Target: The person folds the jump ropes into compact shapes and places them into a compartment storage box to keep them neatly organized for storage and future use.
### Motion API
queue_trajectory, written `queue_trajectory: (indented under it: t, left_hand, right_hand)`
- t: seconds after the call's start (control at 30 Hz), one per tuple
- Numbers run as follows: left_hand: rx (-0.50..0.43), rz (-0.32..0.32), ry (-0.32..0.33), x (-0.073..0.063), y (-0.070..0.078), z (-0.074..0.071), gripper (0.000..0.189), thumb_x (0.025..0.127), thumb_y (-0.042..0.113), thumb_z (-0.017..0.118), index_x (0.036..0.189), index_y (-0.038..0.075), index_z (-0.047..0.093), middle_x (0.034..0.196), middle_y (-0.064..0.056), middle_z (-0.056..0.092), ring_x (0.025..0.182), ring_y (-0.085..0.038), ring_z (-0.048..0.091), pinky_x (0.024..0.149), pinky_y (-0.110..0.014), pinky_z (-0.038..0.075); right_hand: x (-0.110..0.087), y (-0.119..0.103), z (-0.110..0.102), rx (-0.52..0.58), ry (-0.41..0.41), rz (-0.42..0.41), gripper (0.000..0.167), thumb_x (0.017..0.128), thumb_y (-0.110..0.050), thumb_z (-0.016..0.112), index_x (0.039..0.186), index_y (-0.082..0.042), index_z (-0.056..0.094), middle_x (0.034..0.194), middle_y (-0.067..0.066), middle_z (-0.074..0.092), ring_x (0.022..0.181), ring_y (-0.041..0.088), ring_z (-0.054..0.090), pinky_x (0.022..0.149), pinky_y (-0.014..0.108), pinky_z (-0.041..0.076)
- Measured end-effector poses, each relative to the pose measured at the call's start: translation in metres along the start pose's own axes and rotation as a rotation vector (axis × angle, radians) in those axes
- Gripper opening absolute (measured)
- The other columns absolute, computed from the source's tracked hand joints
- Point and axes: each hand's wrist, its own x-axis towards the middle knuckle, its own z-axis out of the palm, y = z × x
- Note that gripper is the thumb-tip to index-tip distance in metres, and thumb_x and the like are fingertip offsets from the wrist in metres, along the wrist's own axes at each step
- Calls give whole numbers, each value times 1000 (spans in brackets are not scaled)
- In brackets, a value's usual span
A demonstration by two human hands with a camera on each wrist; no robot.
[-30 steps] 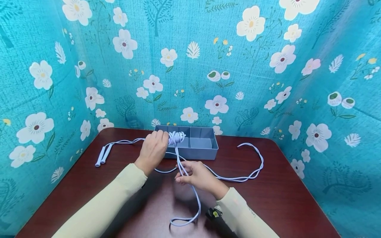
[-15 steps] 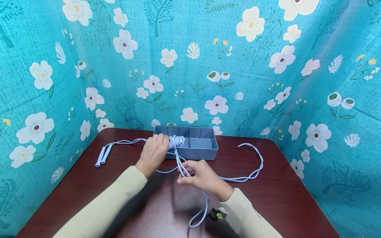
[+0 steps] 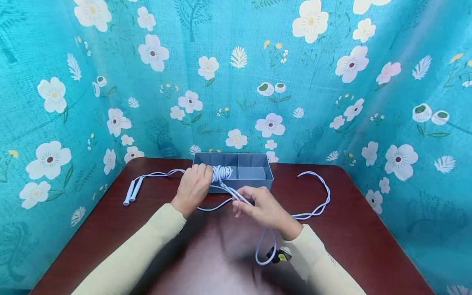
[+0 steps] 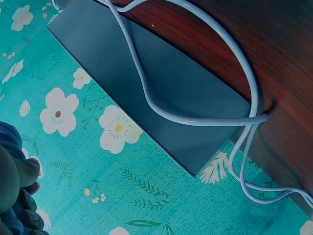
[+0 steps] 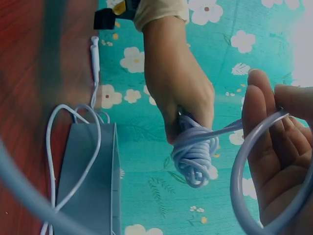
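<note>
My left hand (image 3: 194, 186) grips a pale lilac jump rope wound into a tight bundle (image 3: 222, 173), held up in front of the grey box (image 3: 254, 185). Its handles are not visible. In the right wrist view, crossed turns of the wound cord (image 5: 195, 159) stick out below the left hand (image 5: 181, 83). My right hand (image 3: 263, 207) pinches a doubled length of the same rope between thumb and fingers, drawn out from the bundle. A loose loop (image 3: 266, 262) hangs beneath that hand. In the left wrist view, only part of the left hand (image 4: 14, 186) shows at the edge.
A second jump rope lies across the dark red table (image 3: 221, 254). Its two handles (image 3: 132, 191) are at the left, and its twisted cord (image 3: 326, 192) curves at the right. The box has compartments and stands at the back edge before a flowered blue curtain (image 3: 236, 102).
My right hand has moved right and slightly up, pulling the doubled cord sideways. The hanging loop has swung right and risen. My left hand keeps its grip, and the head view has shifted slightly.
</note>
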Motion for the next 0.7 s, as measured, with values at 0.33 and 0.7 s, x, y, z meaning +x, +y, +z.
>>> queue_trajectory:
  t: [0.33, 0.7]
  left_hand:
    - [-7, 12, 20, 3, 5, -1, 17, 89, 4, 61, 103, -5, 59, 81, -14, 52, 68, -27, 49, 52, -36, 39]
    - [-64, 100, 41, 3, 14, -5, 12, 87, 1, 60, 98, -3, 57, 82, -13, 51, 71, -28, 49, 54, -37, 40]
  right_hand:
    - [3, -8, -19, -50, 90, 45, 4, 94, -5, 63, 90, -3, 66, 75, 7, 68, 62, 18, 66, 57, 32, 53]
    - [11, -10, -32, -206, 213, -65, 13, 96, -16, 61, 86, -11, 66, 68, -7, 64, 58, 5, 62, 54, 26, 50]
